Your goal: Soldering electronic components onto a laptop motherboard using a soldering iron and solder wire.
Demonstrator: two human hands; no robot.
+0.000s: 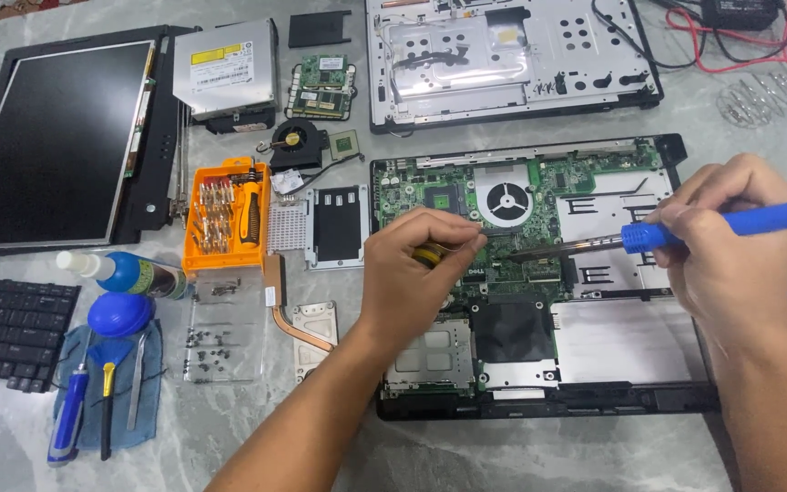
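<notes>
Head view, left to right. One flat display panel [52,137] lies at the far-left edge of the grey marbled desk [521,456]; one black keyboard [11,330] runs off the left edge below it. One blue cloth [143,401] carries two screwdrivers and one pair of tweezers. One orange plastic bit case [227,214] stands open, with one clear lid [225,333] of loose screws just below it. One silver optical drive [226,73] and one round black fan [295,141] lie further back.

Left hand [412,273] rests over the green circuit board [503,219] of the open laptop base [539,364]; its fingers [453,241] are curled narrowly around a small yellow-black object, not identifiable. Right hand [730,246] has fingers closed on one blue-handled soldering iron [685,232], metal tip touching or just above the board centre. Bare desk remains along the near edge.
</notes>
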